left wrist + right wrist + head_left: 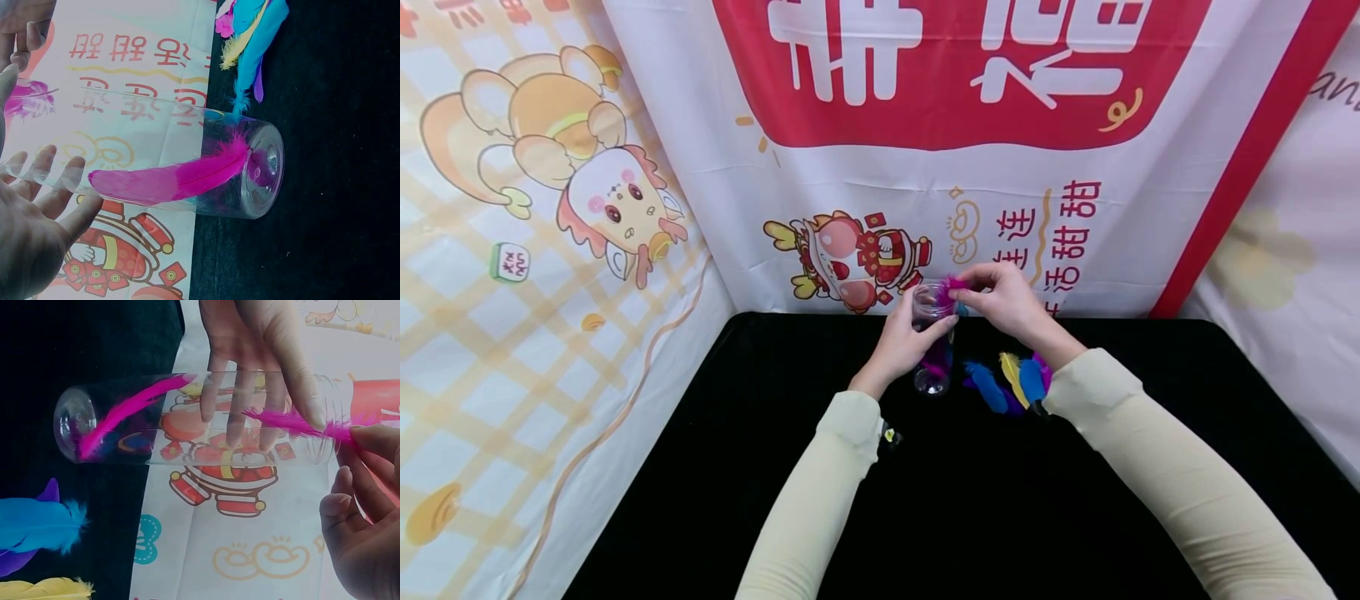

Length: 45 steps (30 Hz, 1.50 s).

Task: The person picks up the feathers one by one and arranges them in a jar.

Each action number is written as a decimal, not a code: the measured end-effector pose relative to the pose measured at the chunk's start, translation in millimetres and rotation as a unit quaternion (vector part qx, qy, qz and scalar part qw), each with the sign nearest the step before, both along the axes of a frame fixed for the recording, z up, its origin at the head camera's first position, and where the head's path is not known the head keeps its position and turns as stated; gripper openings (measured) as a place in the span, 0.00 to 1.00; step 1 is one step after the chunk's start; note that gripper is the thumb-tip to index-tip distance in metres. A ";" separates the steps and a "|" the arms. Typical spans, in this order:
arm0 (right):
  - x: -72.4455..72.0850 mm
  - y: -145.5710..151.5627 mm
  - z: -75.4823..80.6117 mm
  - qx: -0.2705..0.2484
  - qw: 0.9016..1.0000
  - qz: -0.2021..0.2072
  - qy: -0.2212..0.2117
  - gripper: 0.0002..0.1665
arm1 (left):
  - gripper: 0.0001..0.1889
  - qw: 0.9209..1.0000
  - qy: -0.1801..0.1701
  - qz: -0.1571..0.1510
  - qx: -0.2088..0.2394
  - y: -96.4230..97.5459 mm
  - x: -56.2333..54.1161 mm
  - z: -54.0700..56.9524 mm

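Observation:
A clear plastic bottle [932,382] with a wide ridged mouth stands near the far edge of the black table. My left hand [901,337] grips it around its upper part, thumb on the near side and fingers behind. Inside, a magenta feather [169,182] leans with its fluffy end at the bottom. At the mouth, my right hand [1009,304] pinches a second magenta feather [294,421] between thumb and forefinger. Part of that feather shows through the wall below the rim; the rest is between and behind my fingers.
Loose feathers lie right of the bottle: blue [988,387], yellow [1013,377], purple [1012,406] and magenta, partly covered by my right sleeve [1093,387]. Close behind the bottle hangs a printed white cloth [850,171]. A second patterned cloth [647,350] lines the left side.

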State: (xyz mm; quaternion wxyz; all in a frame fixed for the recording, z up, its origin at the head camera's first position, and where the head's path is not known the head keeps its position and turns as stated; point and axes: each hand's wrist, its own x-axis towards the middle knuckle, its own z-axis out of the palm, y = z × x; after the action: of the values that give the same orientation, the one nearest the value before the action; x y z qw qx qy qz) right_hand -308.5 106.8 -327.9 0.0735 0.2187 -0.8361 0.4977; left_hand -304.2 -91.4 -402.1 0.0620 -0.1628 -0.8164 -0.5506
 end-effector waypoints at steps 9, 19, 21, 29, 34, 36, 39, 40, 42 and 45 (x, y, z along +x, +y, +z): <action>-1.6 -0.4 -0.6 0.011 1.000 0.016 -0.011 0.12 | 0.41 1.000 -0.006 -0.005 -0.001 0.3 0.1 1.1; -0.8 0.6 0.6 -0.006 0.999 0.023 -0.040 0.11 | 0.40 1.000 -0.011 -0.010 -0.001 0.1 -0.2 2.3; -0.4 1.7 1.1 -0.007 0.999 0.024 -0.041 0.11 | 0.40 1.000 -0.012 -0.010 0.000 0.0 -0.1 2.3; 2.9 12.2 5.6 0.019 0.999 0.037 -0.025 0.12 | 0.41 1.000 -0.015 -0.003 -0.004 0.5 1.1 3.3; 3.1 22.3 3.9 0.035 0.998 0.036 -0.034 0.14 | 0.41 1.000 -0.010 -0.001 -0.003 0.7 0.7 3.5; 3.1 26.3 1.8 0.041 0.998 0.034 -0.038 0.14 | 0.41 1.000 -0.010 -0.001 -0.001 0.9 0.5 3.2; 3.0 32.5 -1.7 0.056 0.997 0.040 -0.038 0.14 | 0.41 1.000 -0.010 0.001 -0.001 1.2 0.4 2.3; 2.9 34.5 -2.9 0.061 0.997 0.043 -0.036 0.14 | 0.42 1.000 -0.009 0.001 -0.001 1.3 0.4 2.0; 2.9 38.7 -5.3 0.066 0.996 0.045 -0.036 0.13 | 0.43 1.000 -0.006 0.003 -0.001 1.4 0.2 1.4; 3.4 44.5 -8.9 0.072 0.996 0.041 -0.039 0.12 | 0.43 1.000 -0.002 0.006 -0.002 1.4 -0.3 0.7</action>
State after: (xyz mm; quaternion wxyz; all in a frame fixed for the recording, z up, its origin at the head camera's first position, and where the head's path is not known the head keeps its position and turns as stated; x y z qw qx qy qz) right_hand -305.2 151.2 -336.8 0.0041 0.2378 -0.8622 0.4473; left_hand -304.5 -89.9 -401.4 0.0627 -0.1570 -0.8187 -0.5487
